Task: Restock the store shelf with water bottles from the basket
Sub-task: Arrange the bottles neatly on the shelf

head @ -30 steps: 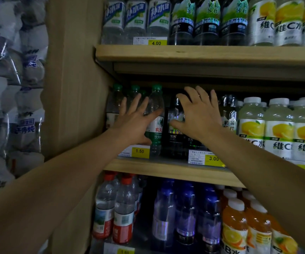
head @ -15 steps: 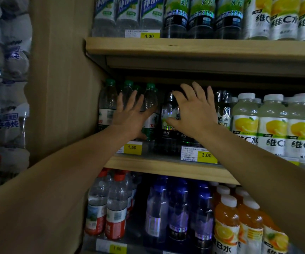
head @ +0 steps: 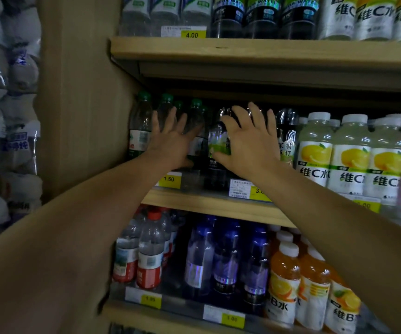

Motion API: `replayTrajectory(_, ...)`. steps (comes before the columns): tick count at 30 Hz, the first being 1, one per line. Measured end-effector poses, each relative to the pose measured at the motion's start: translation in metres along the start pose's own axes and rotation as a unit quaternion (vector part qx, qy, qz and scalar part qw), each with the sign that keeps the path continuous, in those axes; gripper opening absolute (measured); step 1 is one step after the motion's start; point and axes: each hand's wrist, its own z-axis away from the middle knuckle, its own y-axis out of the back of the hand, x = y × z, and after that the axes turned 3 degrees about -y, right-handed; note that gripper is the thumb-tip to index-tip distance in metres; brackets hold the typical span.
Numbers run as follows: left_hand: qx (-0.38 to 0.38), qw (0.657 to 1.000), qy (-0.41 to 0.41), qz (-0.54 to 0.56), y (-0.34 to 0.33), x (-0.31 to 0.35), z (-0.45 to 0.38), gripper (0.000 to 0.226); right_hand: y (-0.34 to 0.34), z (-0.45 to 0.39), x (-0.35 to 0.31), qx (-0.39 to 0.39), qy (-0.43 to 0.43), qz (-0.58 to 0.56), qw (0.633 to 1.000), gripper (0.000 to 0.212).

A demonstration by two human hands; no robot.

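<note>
Clear water bottles with green caps (head: 141, 131) stand at the left end of the middle shelf (head: 209, 205). My left hand (head: 173, 143) lies flat against them with its fingers spread and straight. Beside them stand dark bottles with green labels (head: 216, 150). My right hand (head: 250, 143) rests on these with its fingers spread, the thumb low on the label. Neither hand curls round a bottle. The basket is out of view.
The shelf above carries more bottles over a 4.00 price tag (head: 191, 34). Yellow-labelled drinks (head: 349, 155) fill the middle shelf's right side. Below stand red-labelled water bottles (head: 149, 256), blue bottles (head: 226, 259) and orange drinks (head: 286, 283). A wooden side panel (head: 81, 97) borders the left.
Both hands stay spread on the middle-shelf bottles and have pressed slightly further in. The view has shifted a little.
</note>
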Motion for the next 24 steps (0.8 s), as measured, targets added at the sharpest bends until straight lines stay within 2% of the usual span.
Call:
replayTrajectory(4,0.044,0.984,0.006,0.173,0.014,-0.001,0.038,0.093,0.010,0.026,-0.005,-0.025,-0.025,-0.028,0.999,0.083)
replayTrajectory(7,0.081,0.951,0.003,0.299,0.013,0.003,0.086,0.082,0.018,0.060,-0.017,-0.049,-0.053,-0.067,0.995,0.082)
replayTrajectory(10,0.092,0.921,-0.018,0.379,0.009,0.010,0.146,0.087,0.030,0.104,-0.036,-0.084,-0.072,-0.087,0.990,0.083)
replayTrajectory(16,-0.009,0.882,-0.060,0.467,0.001,0.039,0.277,0.079,0.058,0.235,-0.091,-0.203,-0.151,-0.094,0.963,0.086)
replayTrajectory(22,-0.120,0.838,-0.140,0.513,-0.011,0.083,0.405,0.072,0.105,0.380,-0.142,-0.335,-0.200,-0.078,0.918,0.080)
replayTrajectory(24,-0.159,0.817,-0.166,0.528,-0.018,0.098,0.445,0.078,0.125,0.433,-0.151,-0.385,-0.231,-0.058,0.892,0.080)
